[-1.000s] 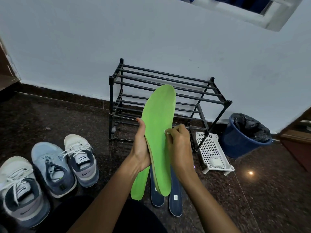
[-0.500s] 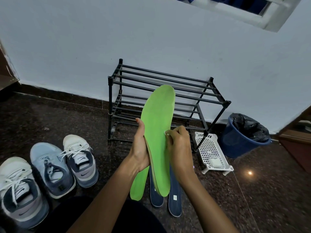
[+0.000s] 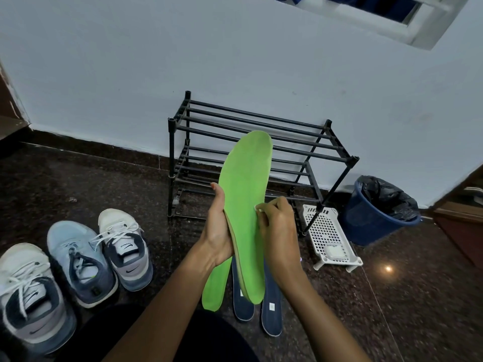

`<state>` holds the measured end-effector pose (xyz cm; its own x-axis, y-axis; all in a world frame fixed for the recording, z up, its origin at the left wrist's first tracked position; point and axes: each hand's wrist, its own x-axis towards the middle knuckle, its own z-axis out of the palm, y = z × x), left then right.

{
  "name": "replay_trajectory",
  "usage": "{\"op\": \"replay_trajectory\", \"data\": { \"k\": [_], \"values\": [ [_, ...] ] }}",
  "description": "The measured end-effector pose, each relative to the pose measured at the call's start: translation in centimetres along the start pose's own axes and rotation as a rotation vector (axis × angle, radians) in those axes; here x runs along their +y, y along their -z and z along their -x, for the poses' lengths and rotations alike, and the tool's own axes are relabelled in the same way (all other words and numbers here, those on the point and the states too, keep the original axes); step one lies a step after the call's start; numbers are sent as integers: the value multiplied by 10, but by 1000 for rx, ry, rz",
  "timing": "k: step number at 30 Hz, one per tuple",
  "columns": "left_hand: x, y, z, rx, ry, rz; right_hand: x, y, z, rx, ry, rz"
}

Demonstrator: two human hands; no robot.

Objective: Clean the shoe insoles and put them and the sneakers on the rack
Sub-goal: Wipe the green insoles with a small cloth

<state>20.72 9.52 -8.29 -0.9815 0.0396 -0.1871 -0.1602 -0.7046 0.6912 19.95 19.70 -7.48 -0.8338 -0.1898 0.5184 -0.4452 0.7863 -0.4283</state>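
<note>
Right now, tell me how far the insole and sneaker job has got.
Done: nothing finished; the black metal rack holds no shoe or insole. In hand: the left hand holds a green foam insole upright while the right hand pinches a small white wipe against it. Left: the second green insole, two dark blue insoles and three grey-white sneakers lie on the floor.

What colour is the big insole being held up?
Bright green. The long foam insole shows best in the head view.
</note>
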Motion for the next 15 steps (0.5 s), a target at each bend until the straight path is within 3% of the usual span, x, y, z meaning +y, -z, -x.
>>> {"op": "replay_trajectory", "data": {
  "k": [8, 15],
  "values": [
    [2, 4, -2, 26, -31, 19, -12, 2, 18, -64, 66, -111],
    [-1, -2, -1, -13, 14, -19, 3, 6, -8, -8, -21, -66]
  ]
}}
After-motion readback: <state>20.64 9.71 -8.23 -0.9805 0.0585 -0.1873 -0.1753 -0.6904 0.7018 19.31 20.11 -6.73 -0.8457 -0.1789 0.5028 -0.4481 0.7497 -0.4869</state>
